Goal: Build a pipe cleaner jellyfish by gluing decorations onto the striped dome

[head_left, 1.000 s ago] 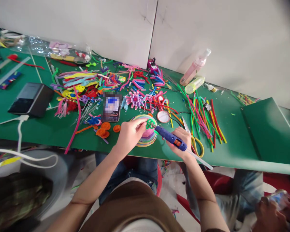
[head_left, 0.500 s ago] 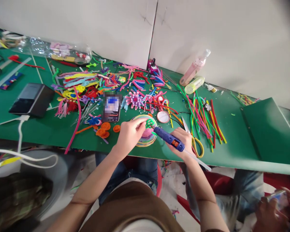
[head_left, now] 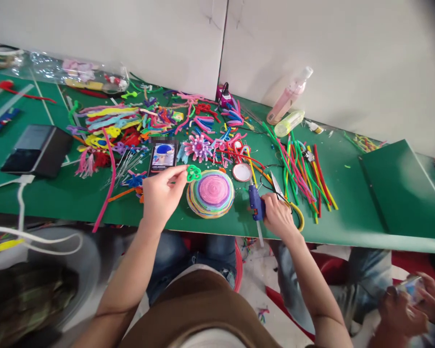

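My left hand [head_left: 165,191] pinches a small green looped pipe-cleaner shape [head_left: 193,173] between thumb and fingertips. Just right of it, on the green table [head_left: 333,222], lies a round striped disc or dome [head_left: 212,193], pink in the middle with purple, blue and yellow rings. My right hand [head_left: 278,212] is closed around a blue hot glue gun [head_left: 255,203], its nozzle pointing away from me and a clear glue stick coming out of its rear. Scissors with yellow handles [head_left: 297,217] lie right beside that hand. A lit phone [head_left: 163,157] is behind my left hand.
Loose pipe cleaners [head_left: 304,174] lie at right, with a heap of colourful ones [head_left: 119,123] at back left. A pink bottle [head_left: 290,99] stands near the wall. A black box-like device [head_left: 38,150] with a white cable sits left. At lower right, another person's hands [head_left: 406,304] hold a phone.
My left hand has moved left with the green shape, off the striped disc, which now shows whole. My right hand has drawn the glue gun away and turned its nozzle forward.
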A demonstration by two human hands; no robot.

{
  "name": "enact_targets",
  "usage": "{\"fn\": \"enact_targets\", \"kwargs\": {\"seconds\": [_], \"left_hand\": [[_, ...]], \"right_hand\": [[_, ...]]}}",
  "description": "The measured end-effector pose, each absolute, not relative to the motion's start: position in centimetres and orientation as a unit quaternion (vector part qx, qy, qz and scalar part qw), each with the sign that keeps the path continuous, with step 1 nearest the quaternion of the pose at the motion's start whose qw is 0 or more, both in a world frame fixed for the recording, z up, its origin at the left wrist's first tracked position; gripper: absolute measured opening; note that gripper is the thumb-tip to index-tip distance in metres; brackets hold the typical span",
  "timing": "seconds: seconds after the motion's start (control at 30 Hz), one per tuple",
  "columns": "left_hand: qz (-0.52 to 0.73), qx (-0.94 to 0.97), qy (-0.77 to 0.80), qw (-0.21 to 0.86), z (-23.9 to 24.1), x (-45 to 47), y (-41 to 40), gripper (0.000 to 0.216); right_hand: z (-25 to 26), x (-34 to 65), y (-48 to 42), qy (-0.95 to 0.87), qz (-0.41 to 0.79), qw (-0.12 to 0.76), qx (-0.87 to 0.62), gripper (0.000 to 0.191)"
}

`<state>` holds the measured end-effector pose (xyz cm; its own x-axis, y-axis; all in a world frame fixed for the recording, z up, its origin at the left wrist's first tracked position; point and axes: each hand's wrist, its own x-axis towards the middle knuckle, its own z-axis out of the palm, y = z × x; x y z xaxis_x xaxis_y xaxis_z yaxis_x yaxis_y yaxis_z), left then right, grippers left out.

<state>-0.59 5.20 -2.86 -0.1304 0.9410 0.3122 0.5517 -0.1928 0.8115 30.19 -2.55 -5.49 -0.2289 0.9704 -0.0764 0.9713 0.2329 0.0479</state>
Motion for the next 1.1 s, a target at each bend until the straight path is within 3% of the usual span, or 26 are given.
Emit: {"fn": "enact_targets", "kwargs": {"seconds": [0.17,0.3,0.5,0.77,1.0,1.1], "left_hand": [[0.450,0.621,0.589,0.255,-3.4,-0.3,4.9,0.026],[0.443,0.622,0.585,0.275,-3.4,0.1,4.6,0.027],[0.437,0.626,0.579,0.286,-3.2,0.3,4.3,0.026],[0.436,0.626,0.573,0.299,-2.6,0.3,4.1,0.025],[0.436,0.613,0.579,0.313,-2.7,0.1,4.1,0.026],[0.436,0.607,0.585,0.315,-2.7,-0.1,4.1,0.027]], "right_hand": [[-6.6,30.2,-3.7,0.805,-0.147,-0.002,0.575,0.049],[-5.8,31.3,-2.8,0.763,-0.213,-0.042,0.609,0.040],[-5.6,31.4,0.0,0.727,-0.155,0.028,0.669,0.027],[-6.4,30.6,2.7,0.718,-0.224,0.072,0.655,0.013],[-7.0,29.9,1.8,0.693,-0.191,0.004,0.695,0.025],[-7.5,29.9,1.0,0.674,-0.180,-0.092,0.711,0.020]]}}
